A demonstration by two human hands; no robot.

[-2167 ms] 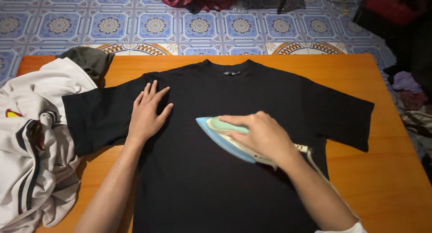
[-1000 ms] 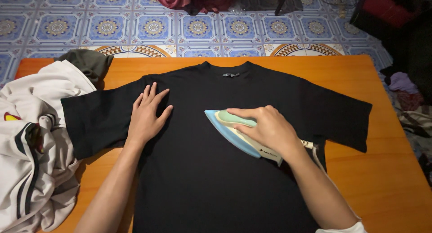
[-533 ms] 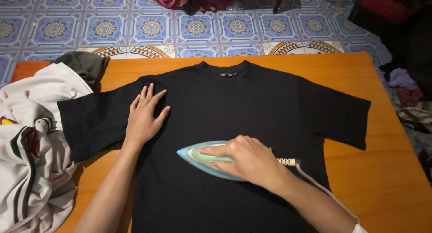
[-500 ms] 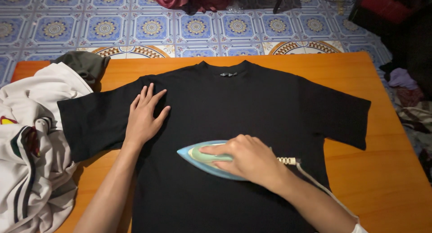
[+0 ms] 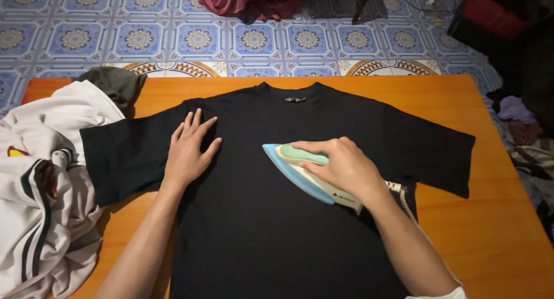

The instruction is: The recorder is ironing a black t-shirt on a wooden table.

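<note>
Right hand (image 5: pixel 345 167) wrapped around the pale blue-and-green iron (image 5: pixel 306 173), nose pointing up-left toward the flat, open left hand (image 5: pixel 189 150) on the black cotton t-shirt (image 5: pixel 277 230).

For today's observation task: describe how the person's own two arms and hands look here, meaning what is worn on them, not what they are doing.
Both forearms are bare, and the left hand and right hand wear no gloves. No ring, watch or bracelet shows on either. The only clothing in sight is the edge of a white sleeve at the bottom of the picture, on the right arm. The left arm shows no sleeve before it leaves the frame.
</note>
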